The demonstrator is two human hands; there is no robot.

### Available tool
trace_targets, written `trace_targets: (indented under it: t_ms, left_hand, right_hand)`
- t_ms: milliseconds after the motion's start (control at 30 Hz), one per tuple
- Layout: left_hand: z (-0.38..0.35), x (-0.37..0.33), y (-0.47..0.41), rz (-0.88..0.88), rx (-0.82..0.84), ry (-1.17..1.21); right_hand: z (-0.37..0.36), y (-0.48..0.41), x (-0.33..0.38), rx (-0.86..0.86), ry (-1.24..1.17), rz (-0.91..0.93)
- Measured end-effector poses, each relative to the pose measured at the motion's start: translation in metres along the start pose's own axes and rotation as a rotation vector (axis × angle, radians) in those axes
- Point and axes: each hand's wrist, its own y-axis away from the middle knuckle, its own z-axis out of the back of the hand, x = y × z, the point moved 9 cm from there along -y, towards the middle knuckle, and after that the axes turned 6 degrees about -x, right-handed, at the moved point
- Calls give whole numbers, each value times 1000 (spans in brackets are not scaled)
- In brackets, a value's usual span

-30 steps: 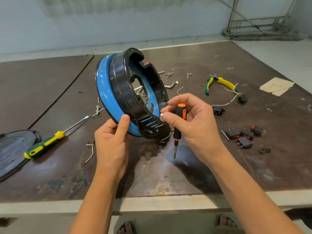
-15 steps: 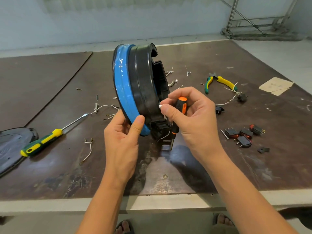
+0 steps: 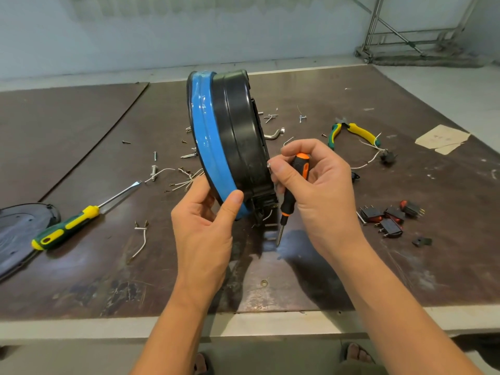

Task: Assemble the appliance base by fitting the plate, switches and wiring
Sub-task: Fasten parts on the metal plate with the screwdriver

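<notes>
**Base turned edge-on for a screw**

The person's left hand (image 3: 205,228) grips the blue-banded rim of the black appliance base (image 3: 238,136), thumb across the band, holding it upright over the table (image 3: 81,280). Within a second it has swung from open-face to edge-on. The right hand (image 3: 322,190) curls round an orange-handled screwdriver (image 3: 290,196), tip down, while thumb and forefinger pinch a screw (image 3: 269,165) at the base's far side. Fastening looks next; rocker switches (image 3: 389,216) lie loose to the right
</notes>
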Motion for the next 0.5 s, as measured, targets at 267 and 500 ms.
trace_targets:
  t_ms: [267,500]
  left_hand:
    - [-1,-3,1,49,-37,71]
    - [0,-5,0,72,-54,41]
  right_hand:
    - [7,-3,2,37,108,57]
    - [7,-2,3,70,114,81]
